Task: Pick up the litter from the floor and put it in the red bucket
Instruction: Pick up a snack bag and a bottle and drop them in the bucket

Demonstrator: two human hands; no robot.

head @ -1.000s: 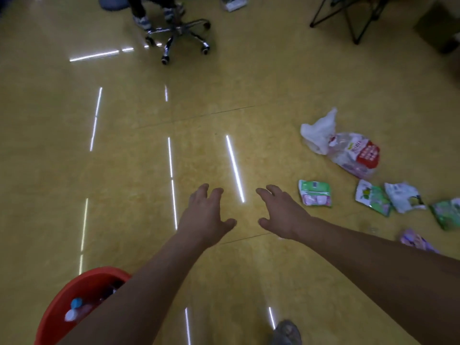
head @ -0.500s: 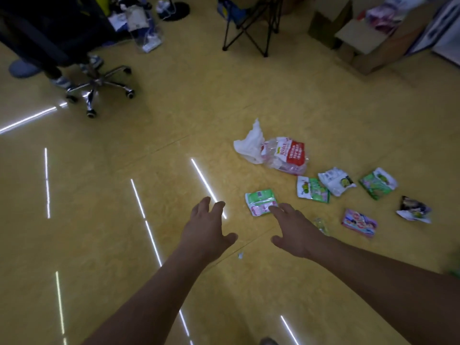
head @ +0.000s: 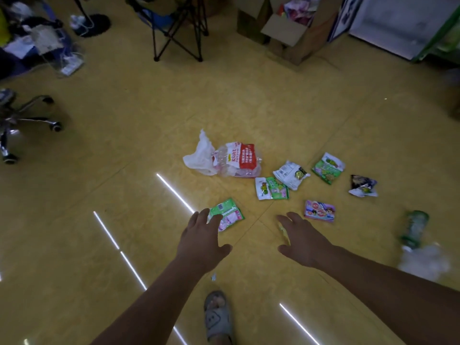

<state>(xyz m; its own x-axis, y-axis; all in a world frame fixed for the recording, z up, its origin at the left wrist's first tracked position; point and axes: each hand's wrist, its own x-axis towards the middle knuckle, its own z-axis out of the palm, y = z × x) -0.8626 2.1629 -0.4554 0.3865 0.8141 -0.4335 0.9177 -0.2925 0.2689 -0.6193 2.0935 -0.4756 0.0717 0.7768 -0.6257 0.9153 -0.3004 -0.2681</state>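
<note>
Head view, left hand overlapping green packet, bottle blurred

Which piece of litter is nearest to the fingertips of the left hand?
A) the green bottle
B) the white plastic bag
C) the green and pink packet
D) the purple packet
C: the green and pink packet lies right at the fingertips of the left hand.

wrappers lie scattered on the floor, a folding chair and boxes behind them.
</note>
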